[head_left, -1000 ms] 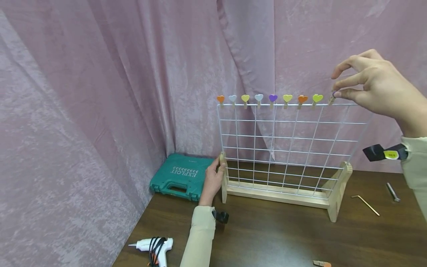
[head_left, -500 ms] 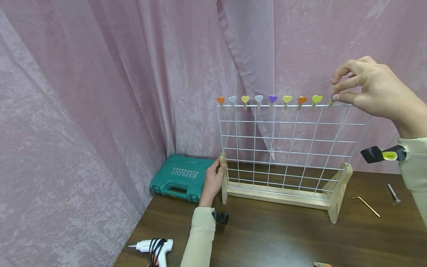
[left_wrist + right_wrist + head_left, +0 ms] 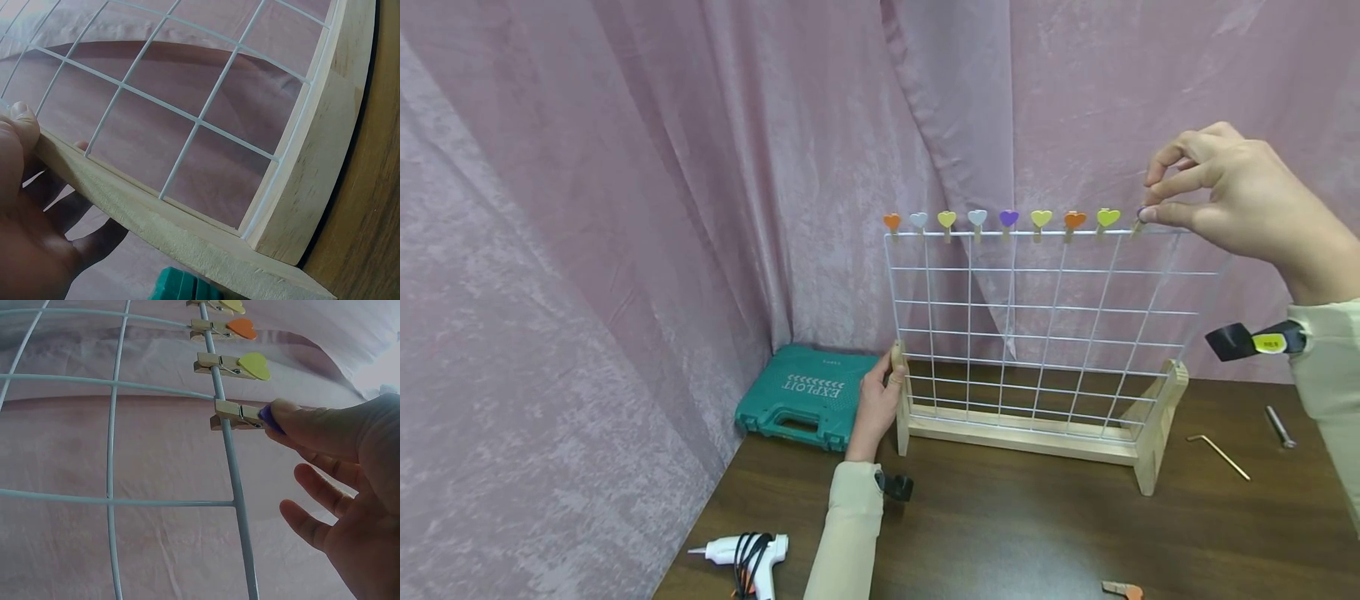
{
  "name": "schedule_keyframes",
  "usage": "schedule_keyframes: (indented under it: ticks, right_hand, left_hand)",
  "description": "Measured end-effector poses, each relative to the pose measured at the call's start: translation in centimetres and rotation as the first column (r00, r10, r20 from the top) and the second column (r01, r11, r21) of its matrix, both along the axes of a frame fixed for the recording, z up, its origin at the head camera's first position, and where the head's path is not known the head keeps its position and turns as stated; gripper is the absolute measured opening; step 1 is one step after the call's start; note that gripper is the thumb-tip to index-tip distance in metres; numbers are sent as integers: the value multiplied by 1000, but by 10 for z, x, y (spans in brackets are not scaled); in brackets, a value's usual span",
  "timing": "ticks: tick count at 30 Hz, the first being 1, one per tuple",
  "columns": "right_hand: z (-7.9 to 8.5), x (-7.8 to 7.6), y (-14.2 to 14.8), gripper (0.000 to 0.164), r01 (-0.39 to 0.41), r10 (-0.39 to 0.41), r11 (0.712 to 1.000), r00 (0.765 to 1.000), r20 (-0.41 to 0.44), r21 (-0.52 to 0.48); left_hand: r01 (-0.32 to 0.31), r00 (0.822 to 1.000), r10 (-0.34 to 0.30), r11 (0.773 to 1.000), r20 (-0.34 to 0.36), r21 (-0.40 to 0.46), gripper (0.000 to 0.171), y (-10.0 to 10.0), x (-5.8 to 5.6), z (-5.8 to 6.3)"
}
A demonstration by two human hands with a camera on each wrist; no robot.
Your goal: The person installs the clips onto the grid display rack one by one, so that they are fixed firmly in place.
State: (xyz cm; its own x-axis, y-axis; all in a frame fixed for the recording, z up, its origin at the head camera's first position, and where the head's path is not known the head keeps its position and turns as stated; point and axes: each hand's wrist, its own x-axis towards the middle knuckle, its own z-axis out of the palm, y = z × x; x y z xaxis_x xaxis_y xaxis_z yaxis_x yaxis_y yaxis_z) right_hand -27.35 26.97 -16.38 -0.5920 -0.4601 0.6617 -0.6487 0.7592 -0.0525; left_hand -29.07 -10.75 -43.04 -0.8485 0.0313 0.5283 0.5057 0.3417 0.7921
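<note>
A white wire grid [image 3: 1047, 307] stands upright in a wooden stand [image 3: 1022, 439]. Along its top wire sits a row of small clothespins with coloured hearts, among them a lime one [image 3: 1108, 217] and an orange one [image 3: 1075, 220]. My right hand [image 3: 1251, 196] pinches a purple-heart clothespin [image 3: 232, 412] between thumb and index finger at the right end of this row. In the right wrist view, that clothespin's tips straddle the top wire while the other fingers are spread loosely. My left hand [image 3: 877, 408] grips the stand's left upright [image 3: 144, 225], thumb on the near side.
A green tool case [image 3: 808, 396] lies left of the stand. At the front left is a white glue gun [image 3: 737, 552] with a black cord. A hex key [image 3: 1221, 458] and a bolt [image 3: 1280, 427] lie to the right. Another clothespin [image 3: 1122, 590] is at the front edge.
My right hand has come down slightly with the purple-heart clothespin, closer to the top wire. The left hand keeps its grip on the upright. The head view has shifted a little.
</note>
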Motion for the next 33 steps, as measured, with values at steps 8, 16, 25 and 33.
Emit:
schedule_keyframes:
  ticks: [8,16,25,33]
  right_hand:
    - [1,-3,-1,8,-3,2,1000,999,47,21]
    - [-4,-3,-2,6,-9,8,1000,997,76,19]
    - [-6,4,-7,19,47,-44,999,981,190,-13]
    - [-21,19,-2,22,37,-30,994,997,74,-104]
  left_hand:
    - [-2,1000,2,1000,-2,5,40,-4,-2,-2]
    - [15,1000,-15,1000,15,13,42,-6,-2,-6]
    - [3,1000,-3,1000,-20,14,40,-10,-5,-5]
    - [-7,1000,7,1000,4,8,40,-10,-3,-4]
